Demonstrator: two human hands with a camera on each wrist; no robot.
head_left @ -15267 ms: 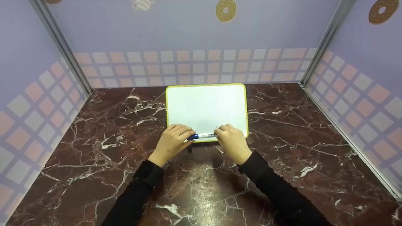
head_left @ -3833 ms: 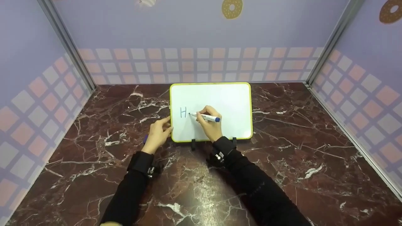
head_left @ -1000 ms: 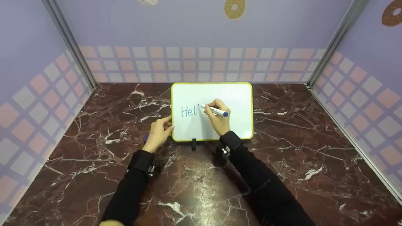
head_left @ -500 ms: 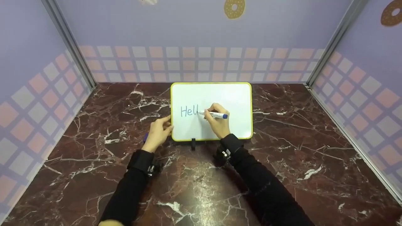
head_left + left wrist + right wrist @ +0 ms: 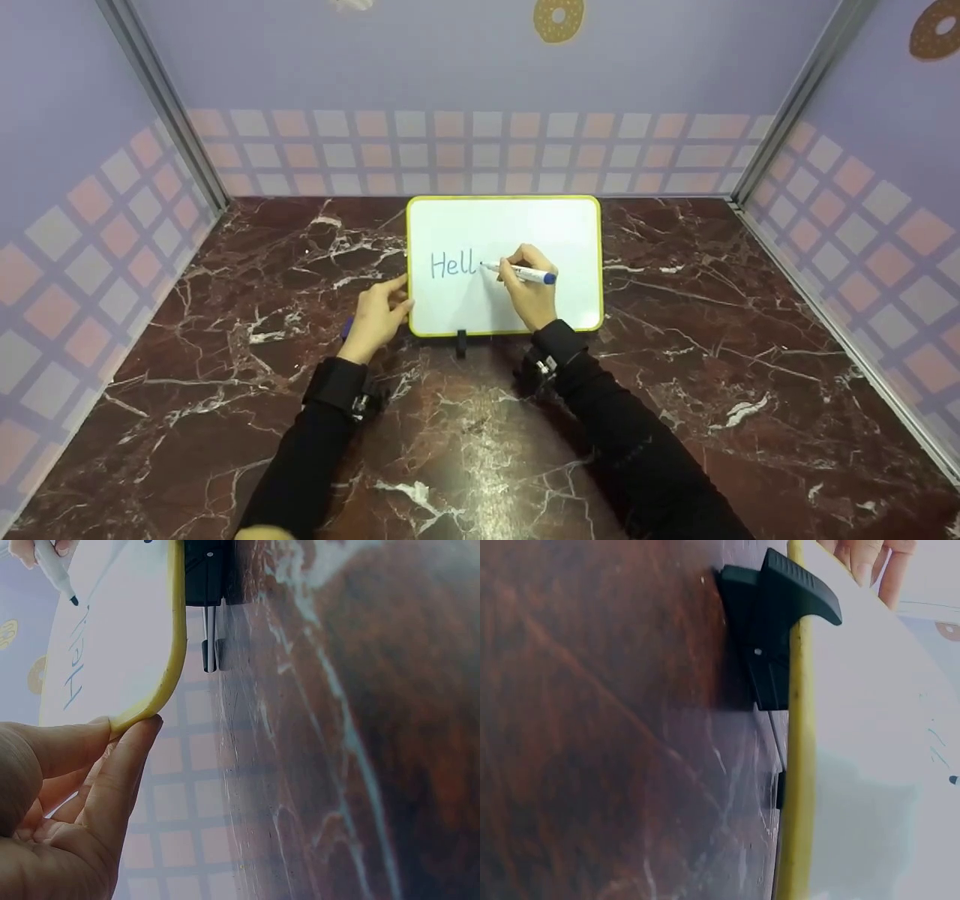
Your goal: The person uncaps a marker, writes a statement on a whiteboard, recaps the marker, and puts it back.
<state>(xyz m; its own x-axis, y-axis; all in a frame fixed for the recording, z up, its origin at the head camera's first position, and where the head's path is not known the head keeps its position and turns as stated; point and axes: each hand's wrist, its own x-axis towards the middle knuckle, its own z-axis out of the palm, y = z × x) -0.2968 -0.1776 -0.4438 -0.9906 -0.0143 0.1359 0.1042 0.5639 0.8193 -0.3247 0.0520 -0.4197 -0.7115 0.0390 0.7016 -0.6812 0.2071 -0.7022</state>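
Note:
A small whiteboard [image 5: 450, 232] with a yellow rim leans upright on a black stand [image 5: 461, 343]. Blue letters reading "Hell" [image 5: 453, 264] run across its left half. My right hand [image 5: 534, 298] grips an uncapped marker [image 5: 531, 274] with a blue end, its dark tip right at the board just past the last letter. At the lower left corner, my left hand [image 5: 377, 315] pinches the yellow rim between thumb and fingers, plainly seen in the left wrist view. A small blue object [image 5: 347, 328] shows beside the left hand, mostly hidden behind it.
The dark red marbled table [image 5: 750, 360] spreads around the board. Behind it stands a lilac back wall [image 5: 450, 75] with pink and white squares, and side walls rise left and right. Wrist cameras [image 5: 367, 405] are strapped over both black sleeves.
Fifteen seconds ago both hands held the capped marker before a blank board. Over the last second a second "l" followed "Hel", and my right hand shifted right. The left hand stays at the rim.

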